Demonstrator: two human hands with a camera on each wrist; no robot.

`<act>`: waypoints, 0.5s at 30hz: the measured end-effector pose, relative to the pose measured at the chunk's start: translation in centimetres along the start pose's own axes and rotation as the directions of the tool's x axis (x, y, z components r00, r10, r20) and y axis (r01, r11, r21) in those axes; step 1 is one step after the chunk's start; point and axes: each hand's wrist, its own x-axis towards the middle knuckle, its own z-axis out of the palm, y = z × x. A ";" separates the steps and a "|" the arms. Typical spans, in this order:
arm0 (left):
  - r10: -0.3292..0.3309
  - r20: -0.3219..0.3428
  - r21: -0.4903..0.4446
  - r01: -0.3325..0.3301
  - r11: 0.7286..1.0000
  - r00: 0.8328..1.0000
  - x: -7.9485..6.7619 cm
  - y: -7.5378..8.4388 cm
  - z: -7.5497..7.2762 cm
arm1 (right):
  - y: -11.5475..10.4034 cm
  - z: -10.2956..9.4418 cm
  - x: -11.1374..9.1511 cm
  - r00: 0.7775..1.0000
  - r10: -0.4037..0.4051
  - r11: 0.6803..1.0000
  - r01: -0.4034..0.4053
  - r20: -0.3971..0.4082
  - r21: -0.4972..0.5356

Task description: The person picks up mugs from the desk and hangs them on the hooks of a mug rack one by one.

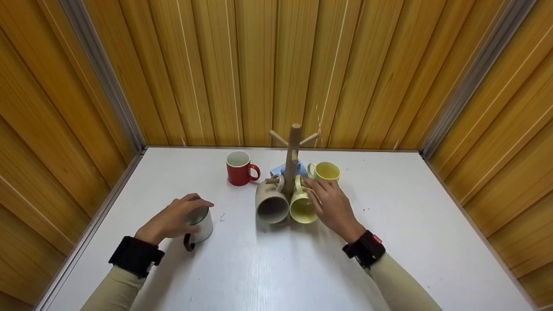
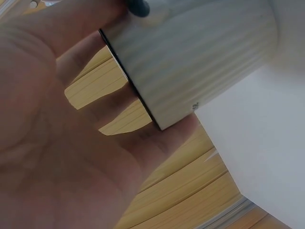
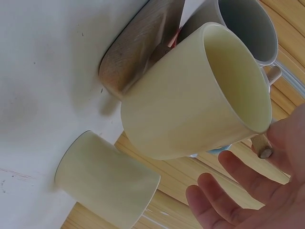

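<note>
On the left of the table stands a white mug (image 1: 206, 228) with a dark rim and dark handle. My left hand (image 1: 175, 217) grips it from above, thumb by the handle and fingers around the rim; its ribbed side (image 2: 205, 52) fills much of the left wrist view. A pale yellow mug (image 3: 171, 105) hangs by its handle from a lower peg of the wooden mug rack (image 1: 295, 144), mouth tilted towards me. My right hand (image 1: 332, 205) is at that handle and peg tip (image 3: 262, 147), its fingers loosely extended and spread in the right wrist view.
Beside the yellow mug, a greyish mug (image 1: 272, 208) hangs on another lower peg. A red mug (image 1: 238, 172) stands behind to the left. A second yellow mug (image 1: 327, 171) stands behind my right hand. Something light blue (image 1: 278, 170) sits behind the rack, partly hidden. Wood-patterned walls enclose the table.
</note>
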 end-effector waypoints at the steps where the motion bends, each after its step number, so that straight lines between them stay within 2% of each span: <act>1: 0.001 -0.002 -0.006 -0.001 1.000 1.000 0.0 0.0 0.0 | 0.0 0.0 0.0 1.000 -0.001 1.000 0.001 -0.002 0.002; 10: 0.001 -0.035 -0.038 -0.002 0.999 0.999 -0.3 -0.4 0.4 | -0.2 -0.2 -0.2 1.000 -0.004 1.000 0.004 0.007 0.024; 15: 0.026 -0.093 -0.071 -0.033 0.997 0.995 -0.4 -0.1 0.5 | -0.1 -0.3 -0.1 1.000 -0.016 1.000 0.016 -0.009 0.025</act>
